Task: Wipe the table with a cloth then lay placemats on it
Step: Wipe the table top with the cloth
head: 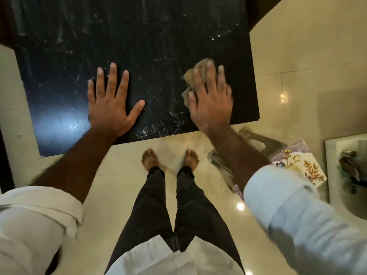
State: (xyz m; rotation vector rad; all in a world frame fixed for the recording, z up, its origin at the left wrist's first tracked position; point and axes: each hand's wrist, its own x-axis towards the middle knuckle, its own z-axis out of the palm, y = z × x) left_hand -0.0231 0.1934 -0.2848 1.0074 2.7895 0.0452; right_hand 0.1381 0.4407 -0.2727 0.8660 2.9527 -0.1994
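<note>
Right hand point(212, 102) presses crumpled tan cloth point(189, 76) on streaked table point(139, 46).

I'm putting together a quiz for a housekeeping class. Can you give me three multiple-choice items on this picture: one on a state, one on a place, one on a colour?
1. The left hand is:
A. clenched in a fist
B. flat on the table, fingers spread
C. pinching a corner of fabric

2. The cloth lies:
A. under the right hand, on the table
B. under the left hand
C. hanging off the table's edge

3. The table top is:
A. white
B. red
C. black

Answers:
1. B: the palm rests flat on the top and holds nothing.
2. A: tan folds show beside and beyond the right hand's fingers.
3. C: the top is black with pale streaks.
</note>
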